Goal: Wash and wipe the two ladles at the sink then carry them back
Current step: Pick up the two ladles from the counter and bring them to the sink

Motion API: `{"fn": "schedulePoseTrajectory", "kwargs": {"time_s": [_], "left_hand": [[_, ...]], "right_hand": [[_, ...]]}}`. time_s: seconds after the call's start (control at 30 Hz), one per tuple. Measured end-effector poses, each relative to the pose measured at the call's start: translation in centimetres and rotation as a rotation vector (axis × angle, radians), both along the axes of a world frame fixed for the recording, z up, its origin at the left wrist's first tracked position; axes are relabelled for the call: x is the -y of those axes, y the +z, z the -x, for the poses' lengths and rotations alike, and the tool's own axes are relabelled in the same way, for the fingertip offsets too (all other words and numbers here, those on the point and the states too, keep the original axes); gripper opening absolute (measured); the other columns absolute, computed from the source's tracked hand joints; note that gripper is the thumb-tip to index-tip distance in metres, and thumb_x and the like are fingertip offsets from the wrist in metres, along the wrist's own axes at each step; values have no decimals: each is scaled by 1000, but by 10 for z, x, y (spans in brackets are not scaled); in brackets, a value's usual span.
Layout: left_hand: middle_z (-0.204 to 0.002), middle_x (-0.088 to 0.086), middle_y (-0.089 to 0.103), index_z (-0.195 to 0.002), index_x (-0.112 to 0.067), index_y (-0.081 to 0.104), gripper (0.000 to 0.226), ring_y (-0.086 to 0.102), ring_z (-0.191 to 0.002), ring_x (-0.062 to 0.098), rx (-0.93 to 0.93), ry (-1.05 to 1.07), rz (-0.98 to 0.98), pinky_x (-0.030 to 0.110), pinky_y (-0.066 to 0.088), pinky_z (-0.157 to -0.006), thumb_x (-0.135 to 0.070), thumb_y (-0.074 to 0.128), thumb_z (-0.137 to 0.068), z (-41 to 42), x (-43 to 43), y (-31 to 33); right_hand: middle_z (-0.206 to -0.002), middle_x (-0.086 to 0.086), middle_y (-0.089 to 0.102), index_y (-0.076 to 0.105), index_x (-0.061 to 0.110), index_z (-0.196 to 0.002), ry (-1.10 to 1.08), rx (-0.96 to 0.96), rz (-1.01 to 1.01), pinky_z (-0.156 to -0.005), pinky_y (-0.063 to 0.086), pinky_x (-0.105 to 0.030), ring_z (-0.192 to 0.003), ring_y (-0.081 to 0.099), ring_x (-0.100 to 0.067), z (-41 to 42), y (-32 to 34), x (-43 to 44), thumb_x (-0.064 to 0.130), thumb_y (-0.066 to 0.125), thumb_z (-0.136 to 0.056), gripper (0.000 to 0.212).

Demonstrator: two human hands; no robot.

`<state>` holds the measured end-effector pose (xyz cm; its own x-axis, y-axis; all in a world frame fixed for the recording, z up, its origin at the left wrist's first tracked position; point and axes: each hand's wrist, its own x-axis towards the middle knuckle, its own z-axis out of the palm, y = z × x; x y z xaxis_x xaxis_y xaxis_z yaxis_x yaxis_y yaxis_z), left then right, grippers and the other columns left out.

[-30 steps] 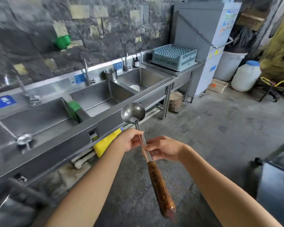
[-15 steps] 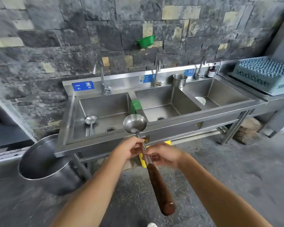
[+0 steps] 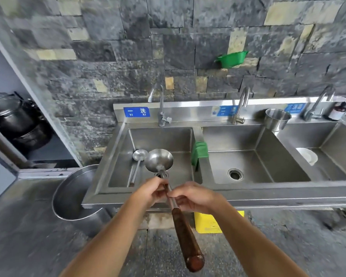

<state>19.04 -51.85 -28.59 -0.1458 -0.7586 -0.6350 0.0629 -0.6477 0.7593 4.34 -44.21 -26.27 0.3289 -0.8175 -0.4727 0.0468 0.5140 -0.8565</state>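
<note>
Ladle (image 3: 158, 159) pinched at the metal shaft by left hand (image 3: 152, 191) and right hand (image 3: 196, 196), bowl above the sink (image 3: 160, 136). Second ladle (image 3: 140, 155) flat inside.

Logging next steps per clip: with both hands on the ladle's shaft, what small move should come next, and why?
Probably lower the held ladle toward the left basin, under its faucet: the left hand and right hand grip its shaft, its bowl hangs above that basin, where the second ladle lies.

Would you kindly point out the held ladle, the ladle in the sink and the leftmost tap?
held ladle (image 3: 158, 159): head view, bowl.
sink ladle (image 3: 139, 154): head view, bowl.
leftmost tap (image 3: 161, 105): head view, upright pipe.
</note>
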Motion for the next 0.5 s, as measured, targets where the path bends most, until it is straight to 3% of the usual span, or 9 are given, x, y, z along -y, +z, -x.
{"fn": "schedulePoseTrajectory", "kwargs": {"time_s": [0.1,0.23,0.37,0.5], "left_hand": [[-76,14,63,-85,1,61,9,60,-66,21,11,44,-27,26,52,-45,6,57,-90,-10,33,-10],[-77,15,65,-86,4,65,9,63,-62,23,20,88,-92,28,54,-44,5,57,-90,-32,74,-32],[-82,17,65,-89,6,65,7,64,-65,25,8,104,-101,30,55,-47,7,58,-88,-54,128,-54],[-84,17,62,-97,8,63,10,63,-64,26,15,43,-103,30,55,-48,7,59,-88,-78,198,-77]], "right_hand": [[-76,-4,70,75,14,-77,36,12,-9,-68,58,-24,-70,68,-14,-8,-13,38,6,65,-95,21],[-80,-4,74,70,10,-89,76,-22,-37,-77,60,-32,-75,72,-16,-26,-31,82,4,65,-95,9],[-84,-4,75,71,11,-91,93,-61,-64,-74,59,-30,-77,73,-14,-47,-48,136,6,67,-94,7],[-88,-7,71,69,4,-104,125,-82,-84,-79,60,-31,-77,71,-16,-72,-65,201,6,65,-95,10]]}}
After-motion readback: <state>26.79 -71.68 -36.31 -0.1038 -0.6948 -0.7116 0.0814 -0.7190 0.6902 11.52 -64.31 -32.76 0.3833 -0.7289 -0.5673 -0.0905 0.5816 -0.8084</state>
